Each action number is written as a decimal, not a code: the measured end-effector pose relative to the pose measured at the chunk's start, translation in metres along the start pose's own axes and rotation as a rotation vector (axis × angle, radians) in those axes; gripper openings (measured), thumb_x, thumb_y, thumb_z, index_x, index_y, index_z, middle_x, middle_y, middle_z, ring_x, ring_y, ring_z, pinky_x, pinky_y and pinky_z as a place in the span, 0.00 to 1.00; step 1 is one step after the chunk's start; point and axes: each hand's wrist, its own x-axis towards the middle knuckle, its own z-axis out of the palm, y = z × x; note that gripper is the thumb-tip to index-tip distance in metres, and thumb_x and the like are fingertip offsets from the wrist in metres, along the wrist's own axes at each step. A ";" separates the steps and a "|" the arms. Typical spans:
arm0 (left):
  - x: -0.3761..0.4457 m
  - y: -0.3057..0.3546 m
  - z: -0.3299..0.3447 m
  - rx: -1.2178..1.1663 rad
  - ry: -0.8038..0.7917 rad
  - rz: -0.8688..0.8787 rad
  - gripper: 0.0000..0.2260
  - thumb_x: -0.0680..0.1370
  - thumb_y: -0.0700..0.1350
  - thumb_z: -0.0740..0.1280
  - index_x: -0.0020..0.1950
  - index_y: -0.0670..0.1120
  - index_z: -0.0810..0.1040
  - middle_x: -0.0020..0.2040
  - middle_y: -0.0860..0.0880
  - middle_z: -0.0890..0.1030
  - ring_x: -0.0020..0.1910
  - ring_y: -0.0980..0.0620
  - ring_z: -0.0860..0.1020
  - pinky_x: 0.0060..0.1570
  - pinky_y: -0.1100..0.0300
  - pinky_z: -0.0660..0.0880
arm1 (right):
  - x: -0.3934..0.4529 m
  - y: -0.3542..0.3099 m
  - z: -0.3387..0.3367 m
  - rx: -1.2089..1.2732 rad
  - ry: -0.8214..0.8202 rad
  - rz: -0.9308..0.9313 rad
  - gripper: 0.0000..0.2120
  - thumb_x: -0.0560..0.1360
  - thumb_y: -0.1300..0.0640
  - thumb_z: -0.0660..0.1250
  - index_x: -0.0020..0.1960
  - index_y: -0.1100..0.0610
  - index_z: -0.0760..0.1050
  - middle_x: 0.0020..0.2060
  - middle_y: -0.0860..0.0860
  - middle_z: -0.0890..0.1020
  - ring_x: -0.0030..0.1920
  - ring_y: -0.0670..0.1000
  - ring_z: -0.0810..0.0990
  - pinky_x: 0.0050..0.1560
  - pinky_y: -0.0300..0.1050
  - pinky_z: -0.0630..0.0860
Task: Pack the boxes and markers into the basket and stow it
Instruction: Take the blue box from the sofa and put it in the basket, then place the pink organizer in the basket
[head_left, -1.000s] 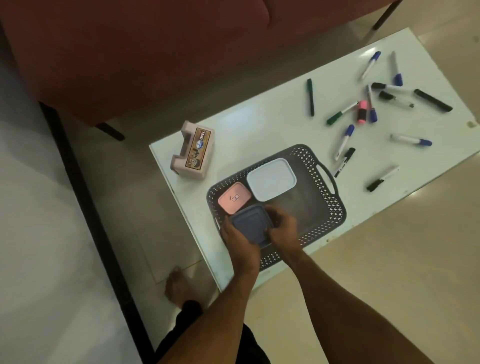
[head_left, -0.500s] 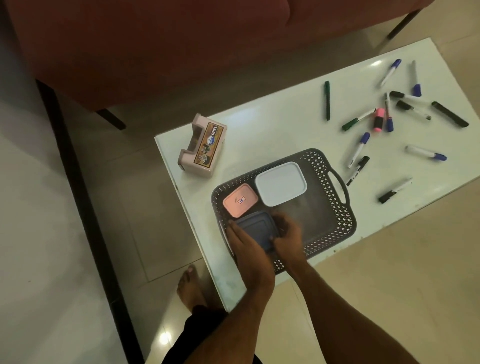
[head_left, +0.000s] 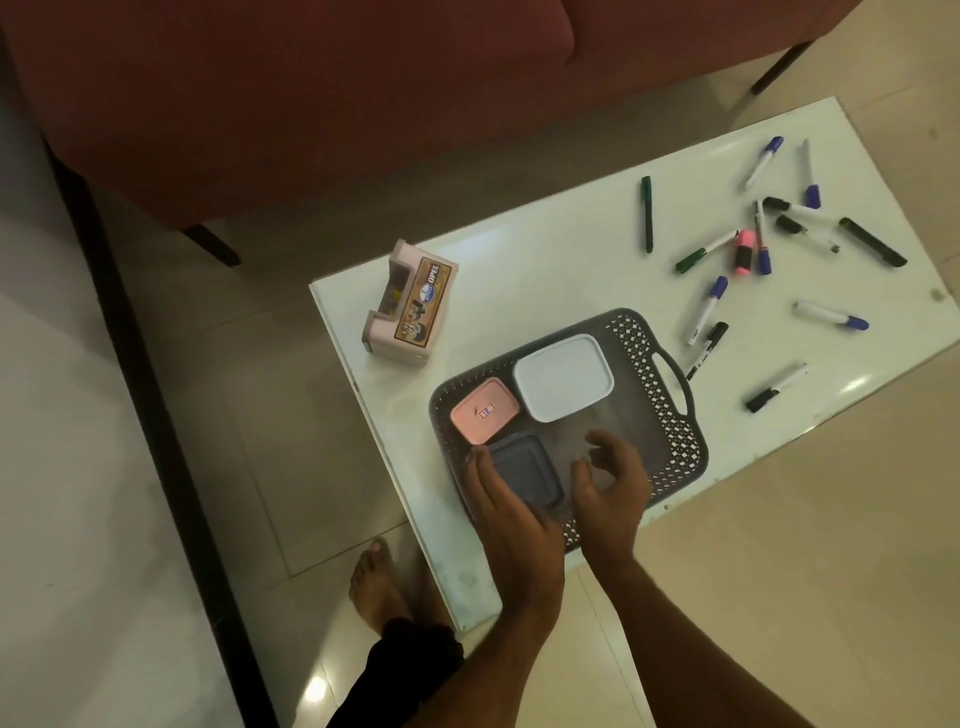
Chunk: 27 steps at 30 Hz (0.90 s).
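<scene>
Three boxes sit in the grey basket (head_left: 675, 447) on the desk (head_left: 545, 270): white box (head_left: 563, 376), pink box (head_left: 484, 410), dark blue box (head_left: 524, 467). Your left hand (head_left: 511, 512) lies flat along the blue one; your right hand (head_left: 610, 480) hovers open, holding nothing. Nudge that box snug into its corner, leaving the bare right half for the scattered markers (head_left: 706, 309).

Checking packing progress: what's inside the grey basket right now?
Inside the basket: a white box, a pink box and a dark blue box, its near edge hidden by the left hand. No markers inside.
</scene>
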 end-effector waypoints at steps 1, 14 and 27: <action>0.003 0.006 -0.005 -0.039 0.028 0.015 0.39 0.74 0.30 0.69 0.82 0.45 0.57 0.81 0.47 0.61 0.81 0.48 0.60 0.72 0.43 0.73 | 0.003 -0.007 0.000 -0.006 0.020 -0.043 0.16 0.73 0.65 0.71 0.60 0.58 0.79 0.52 0.51 0.82 0.51 0.52 0.81 0.53 0.53 0.81; 0.161 0.048 -0.074 -0.336 0.365 -0.181 0.33 0.78 0.38 0.72 0.80 0.43 0.60 0.77 0.42 0.65 0.76 0.44 0.68 0.70 0.48 0.73 | 0.090 -0.142 0.105 0.116 -0.254 -0.123 0.27 0.74 0.53 0.71 0.72 0.54 0.73 0.70 0.49 0.76 0.69 0.49 0.75 0.71 0.55 0.73; 0.256 0.018 -0.086 -0.938 0.104 -0.944 0.22 0.79 0.59 0.65 0.65 0.44 0.76 0.63 0.42 0.80 0.57 0.42 0.82 0.44 0.54 0.77 | 0.142 -0.194 0.197 -0.092 -0.564 -0.046 0.24 0.79 0.45 0.69 0.69 0.57 0.75 0.66 0.54 0.79 0.62 0.54 0.80 0.62 0.53 0.79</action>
